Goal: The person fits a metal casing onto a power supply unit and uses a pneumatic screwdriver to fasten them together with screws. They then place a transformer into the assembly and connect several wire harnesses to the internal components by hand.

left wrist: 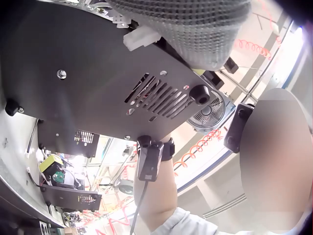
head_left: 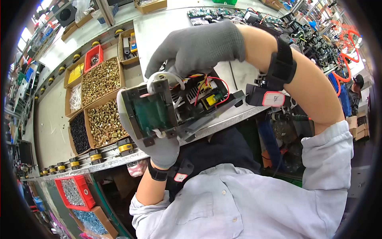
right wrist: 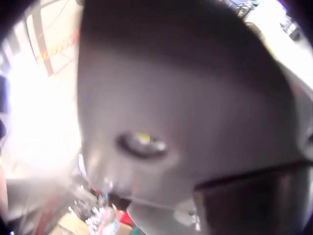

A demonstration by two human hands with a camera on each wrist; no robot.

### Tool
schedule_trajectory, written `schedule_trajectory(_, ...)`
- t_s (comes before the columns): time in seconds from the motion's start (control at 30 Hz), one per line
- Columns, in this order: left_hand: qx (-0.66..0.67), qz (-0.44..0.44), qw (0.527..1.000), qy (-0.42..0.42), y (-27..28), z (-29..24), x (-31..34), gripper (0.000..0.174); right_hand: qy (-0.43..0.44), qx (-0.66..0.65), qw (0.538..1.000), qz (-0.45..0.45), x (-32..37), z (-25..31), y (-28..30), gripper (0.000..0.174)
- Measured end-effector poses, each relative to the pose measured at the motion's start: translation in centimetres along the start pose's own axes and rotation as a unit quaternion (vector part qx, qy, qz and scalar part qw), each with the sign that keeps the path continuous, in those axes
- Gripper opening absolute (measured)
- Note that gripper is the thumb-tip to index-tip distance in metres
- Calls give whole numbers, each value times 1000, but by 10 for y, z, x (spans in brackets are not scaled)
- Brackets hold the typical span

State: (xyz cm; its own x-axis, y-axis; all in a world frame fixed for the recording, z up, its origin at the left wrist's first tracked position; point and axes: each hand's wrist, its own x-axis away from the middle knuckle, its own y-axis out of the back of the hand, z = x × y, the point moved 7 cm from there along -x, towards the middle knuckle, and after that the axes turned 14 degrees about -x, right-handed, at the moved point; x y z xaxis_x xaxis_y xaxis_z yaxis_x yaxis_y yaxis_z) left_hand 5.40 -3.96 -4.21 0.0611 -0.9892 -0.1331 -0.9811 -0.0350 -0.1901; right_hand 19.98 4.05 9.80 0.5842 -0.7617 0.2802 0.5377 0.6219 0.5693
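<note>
A black-framed electronic unit is tilted up at the bench edge, its green-cored transformer facing the head camera and coloured wires inside. My left hand grips it from below, with gloved fingers along its left side. Above, my right hand curls its fingers round a white cable at the transformer's top; the fingertips are partly hidden. In the left wrist view, the unit's vented black panel lies beside the left glove. The right wrist view shows a blurred dark panel.
At left stand cardboard trays of brass parts and black parts, and a red bin. A red bin of screws sits below the bench edge. More circuit assemblies lie behind; a fan is in the background.
</note>
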Motion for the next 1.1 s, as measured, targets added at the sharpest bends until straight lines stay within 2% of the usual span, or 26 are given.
schedule_trajectory(0.03, 8, 7, 1000, 0, 0, 2, 0, 80, -73, -112, 991, -27, 15, 4, 0, 30)
schedule_trajectory(0.07, 15, 14, 1000, 0, 0, 2, 0, 84, -71, -110, 991, -26, 22, 3, -4, 30)
schedule_trajectory(0.1, 14, 13, 1000, -2, -2, 0, 0, 84, -28, -267, 960, -83, 27, 0, 0, 31)
schedule_trajectory(0.13, -16, 19, 998, -53, -7, -12, 1, 87, 15, -416, 899, -138, 36, -6, 7, 32)
schedule_trajectory(0.2, -70, 28, 984, -159, -22, -36, 0, 92, 63, -587, 798, -122, 49, -31, 16, 30)
schedule_trajectory(0.23, -162, 16, 964, -209, -20, -48, -2, 96, 41, -591, 783, -190, 60, -46, 19, 27)
schedule_trajectory(0.27, -189, 37, 956, -223, -28, -59, -3, 97, 18, -592, 764, -256, 71, -53, 19, 24)
schedule_trajectory(0.33, -328, 62, 880, -339, -35, -76, -2, 96, 136, -565, 723, -374, 105, -37, 29, 25)
schedule_trajectory(0.37, -338, 67, 852, -395, -39, -91, 0, 81, 244, -545, 743, -302, 115, -34, 42, 28)
schedule_trajectory(0.4, -335, 67, 852, -397, -38, -91, -2, 81, 214, -625, 678, -323, 131, -53, 52, 27)
schedule_trajectory(0.47, -329, 123, 868, -352, -41, -83, -11, 89, 217, -485, 749, -396, 158, -17, 43, 24)
schedule_trajectory(0.53, -308, 141, 879, -336, -45, -94, -17, 87, 113, -283, 840, -449, 164, 12, 9, 14)
schedule_trajectory(0.57, -329, 147, 862, -356, -50, -103, -20, 86, 137, -85, 894, -417, 159, 30, -8, 13)
schedule_trajectory(0.6, -351, 154, 844, -375, -55, -111, -22, 86, 154, 116, 910, -368, 152, 40, -31, 15)
schedule_trajectory(0.67, -371, 159, 828, -390, -55, -124, -32, 81, 207, 126, 871, -428, 146, 29, -58, 16)
schedule_trajectory(0.7, -418, 215, 778, -417, -61, -125, -32, 77, 239, 93, 847, -466, 146, 24, -59, 13)
schedule_trajectory(0.73, -463, 268, 721, -440, -69, -126, -29, 73, 239, 93, 847, -465, 143, 16, -61, 13)
schedule_trajectory(0.8, -521, 329, 641, -457, -84, -134, -26, 54, 277, 71, 802, -524, 150, 6, -61, 11)
schedule_trajectory(0.87, -562, 333, 568, -500, -90, -134, -23, 46, 284, 66, 797, -529, 148, 6, -60, 11)
schedule_trajectory(0.9, -563, 337, 567, -498, -92, -135, -21, 46, 291, 64, 794, -531, 149, 5, -61, 11)
schedule_trajectory(0.97, -640, 337, 497, -480, -98, -129, -17, 58, 308, 54, 785, -535, 148, 0, -60, 10)
schedule_trajectory(1.0, -637, 340, 500, -477, -101, -131, -15, 58, 303, 53, 788, -534, 146, -6, -61, 10)
schedule_trajectory(1.07, -658, 322, 459, -502, -108, -131, -10, 52, 278, -125, 714, -631, 156, -34, -53, 24)
schedule_trajectory(1.1, -656, 308, 440, -530, -110, -130, -7, 51, 283, -307, 661, -624, 153, -45, -59, 40)
